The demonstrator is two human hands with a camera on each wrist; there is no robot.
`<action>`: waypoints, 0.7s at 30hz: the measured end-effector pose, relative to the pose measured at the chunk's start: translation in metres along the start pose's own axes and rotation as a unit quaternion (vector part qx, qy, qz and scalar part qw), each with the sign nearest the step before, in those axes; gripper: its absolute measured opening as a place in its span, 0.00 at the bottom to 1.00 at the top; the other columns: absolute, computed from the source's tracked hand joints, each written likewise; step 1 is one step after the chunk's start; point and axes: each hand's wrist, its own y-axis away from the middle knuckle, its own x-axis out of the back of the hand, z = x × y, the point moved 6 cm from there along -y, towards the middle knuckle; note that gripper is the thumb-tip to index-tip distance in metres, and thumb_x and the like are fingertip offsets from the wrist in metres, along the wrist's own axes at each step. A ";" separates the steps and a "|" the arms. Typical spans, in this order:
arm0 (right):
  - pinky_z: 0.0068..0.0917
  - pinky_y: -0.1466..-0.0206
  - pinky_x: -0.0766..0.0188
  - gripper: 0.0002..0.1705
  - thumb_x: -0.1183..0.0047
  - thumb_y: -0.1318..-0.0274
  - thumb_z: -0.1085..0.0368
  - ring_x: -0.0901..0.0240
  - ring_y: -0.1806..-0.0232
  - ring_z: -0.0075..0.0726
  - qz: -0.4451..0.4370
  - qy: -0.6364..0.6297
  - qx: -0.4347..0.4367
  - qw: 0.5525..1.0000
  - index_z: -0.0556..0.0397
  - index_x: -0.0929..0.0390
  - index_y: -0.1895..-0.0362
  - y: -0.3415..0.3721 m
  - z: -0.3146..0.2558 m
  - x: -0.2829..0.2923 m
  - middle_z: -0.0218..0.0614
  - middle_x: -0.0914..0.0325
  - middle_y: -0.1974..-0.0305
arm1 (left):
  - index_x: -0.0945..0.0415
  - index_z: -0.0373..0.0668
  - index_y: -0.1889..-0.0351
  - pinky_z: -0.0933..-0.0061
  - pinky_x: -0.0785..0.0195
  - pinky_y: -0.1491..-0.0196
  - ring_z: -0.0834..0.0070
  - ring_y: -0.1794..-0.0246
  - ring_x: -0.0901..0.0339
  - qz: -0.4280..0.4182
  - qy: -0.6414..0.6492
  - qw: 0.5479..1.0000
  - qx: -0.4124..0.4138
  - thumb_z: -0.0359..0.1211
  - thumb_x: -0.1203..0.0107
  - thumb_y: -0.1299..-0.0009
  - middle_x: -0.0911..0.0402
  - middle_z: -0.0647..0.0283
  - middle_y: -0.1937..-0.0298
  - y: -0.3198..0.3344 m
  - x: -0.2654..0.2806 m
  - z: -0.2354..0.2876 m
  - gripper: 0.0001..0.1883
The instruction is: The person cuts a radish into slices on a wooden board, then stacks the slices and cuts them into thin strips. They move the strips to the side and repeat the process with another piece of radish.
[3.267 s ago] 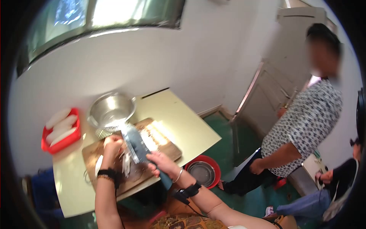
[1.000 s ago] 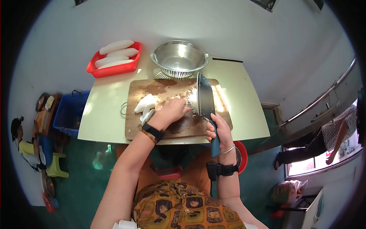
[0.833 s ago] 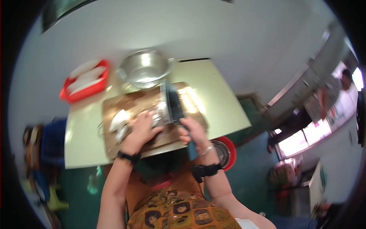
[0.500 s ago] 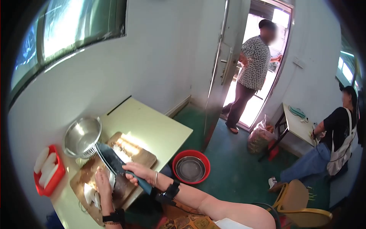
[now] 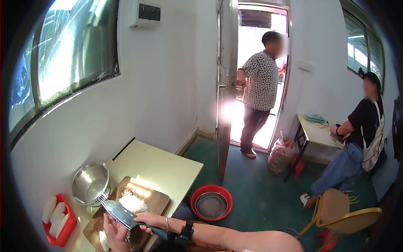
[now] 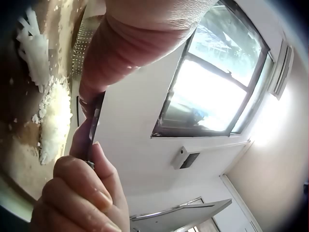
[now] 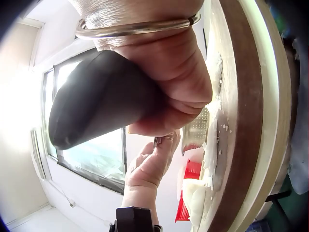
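"Up came the left hand! A moment ago it lay flat on the white food, and now it is raised beside the knife."

"Where is the knife?"

"Over the wooden board, near the front edge of the surface. It tilts, with its tip toward the shiny bowl by the back edge."

"What does it look like?"

"Big and wide, with a dark gray blade. The handle is dark and thick, and little white specks dot the blade."

"Who has it?"

"The right hand. Its fingers curl snugly round the handle. The left fingers touch the blade, but I can't tell if they pinch it."

"What's that white heap?"

"Tiny chopped bits, on the board's right half. Long white pieces sit in a red tray at the surface's left end."
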 end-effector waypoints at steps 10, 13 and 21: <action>0.17 0.91 0.37 0.12 0.61 0.34 0.53 0.41 0.93 0.14 0.010 0.019 0.011 1.000 0.44 0.31 0.56 -0.014 -0.002 0.004 0.22 0.35 0.85 | 0.31 0.37 0.47 0.61 0.32 0.46 0.64 0.52 0.25 0.018 -0.115 0.993 0.005 0.46 0.62 0.25 0.22 0.56 0.52 -0.017 0.054 0.003 0.22; 0.17 0.91 0.36 0.13 0.61 0.34 0.54 0.41 0.93 0.14 0.010 0.027 0.016 0.999 0.44 0.30 0.54 -0.015 0.000 0.005 0.22 0.36 0.85 | 0.31 0.37 0.46 0.68 0.33 0.47 0.68 0.54 0.25 -0.020 -0.245 0.969 -0.035 0.40 0.56 0.27 0.23 0.57 0.52 0.013 0.002 -0.001 0.19; 0.19 0.91 0.36 0.12 0.62 0.34 0.55 0.40 0.93 0.16 0.023 0.020 0.030 0.999 0.46 0.31 0.58 -0.018 -0.004 -0.003 0.22 0.34 0.85 | 0.34 0.34 0.45 0.83 0.38 0.60 0.84 0.64 0.33 -0.083 -0.427 0.885 -0.167 0.27 0.50 0.35 0.29 0.69 0.62 0.069 -0.070 -0.004 0.19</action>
